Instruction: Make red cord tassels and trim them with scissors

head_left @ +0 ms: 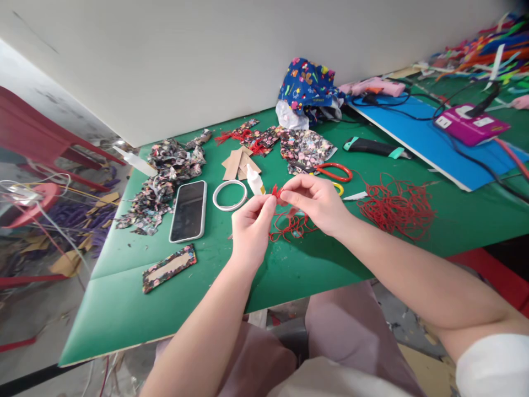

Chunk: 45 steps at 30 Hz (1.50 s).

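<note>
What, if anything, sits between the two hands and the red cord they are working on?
Nothing visible. The left hand and right hand both pinch the red cord at their fingertips, above the green table; its loose end trails down onto the table beneath them.

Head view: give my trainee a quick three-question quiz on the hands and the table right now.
1. True or false: both hands pinch the red thread.
2. What lies just left of the white ring: A phone, B scissors, C glue gun?
3. The loose red thread pile lies on which side of the hands?

Key:
1. True: left hand and right hand pinch the red thread.
2. A: phone, white ring.
3. Right: red thread pile.
</note>
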Each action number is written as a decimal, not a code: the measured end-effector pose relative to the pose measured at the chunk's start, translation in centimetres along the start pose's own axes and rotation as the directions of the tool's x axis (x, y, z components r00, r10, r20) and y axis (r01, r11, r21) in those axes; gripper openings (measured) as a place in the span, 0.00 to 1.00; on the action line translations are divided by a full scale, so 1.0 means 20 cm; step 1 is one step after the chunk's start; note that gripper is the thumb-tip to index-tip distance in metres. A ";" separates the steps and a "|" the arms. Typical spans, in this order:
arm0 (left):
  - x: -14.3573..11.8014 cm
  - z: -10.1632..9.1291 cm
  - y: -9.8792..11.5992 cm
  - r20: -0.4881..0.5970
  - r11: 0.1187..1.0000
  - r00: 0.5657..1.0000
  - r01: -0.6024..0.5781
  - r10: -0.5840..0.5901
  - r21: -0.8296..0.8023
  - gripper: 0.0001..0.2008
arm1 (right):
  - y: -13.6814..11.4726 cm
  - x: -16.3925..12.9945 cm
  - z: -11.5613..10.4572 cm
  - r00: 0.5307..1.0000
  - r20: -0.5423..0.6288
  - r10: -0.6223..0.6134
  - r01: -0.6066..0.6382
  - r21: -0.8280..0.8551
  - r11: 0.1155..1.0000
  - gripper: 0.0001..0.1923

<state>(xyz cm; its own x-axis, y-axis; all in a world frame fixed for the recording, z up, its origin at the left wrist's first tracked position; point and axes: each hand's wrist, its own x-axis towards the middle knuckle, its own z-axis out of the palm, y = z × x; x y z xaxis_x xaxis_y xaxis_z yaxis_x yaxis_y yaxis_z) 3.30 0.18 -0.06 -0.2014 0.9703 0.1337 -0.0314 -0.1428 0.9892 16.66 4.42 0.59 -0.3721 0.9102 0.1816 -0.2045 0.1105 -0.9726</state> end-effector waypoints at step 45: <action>0.00 0.00 0.01 -0.014 0.991 1.000 0.005 -0.003 0.133 0.13 | 0.01 0.01 -0.02 0.999 0.033 0.004 -0.003 -0.027 1.000 0.06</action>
<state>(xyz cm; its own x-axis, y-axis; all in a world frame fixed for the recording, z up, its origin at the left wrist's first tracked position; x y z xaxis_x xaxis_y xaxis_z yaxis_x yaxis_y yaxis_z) 3.36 0.19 0.25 -0.2145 0.9680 0.1299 0.0977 -0.1110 0.9890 16.86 4.84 0.46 -0.4021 0.8972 0.1826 -0.1789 0.1186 -0.9767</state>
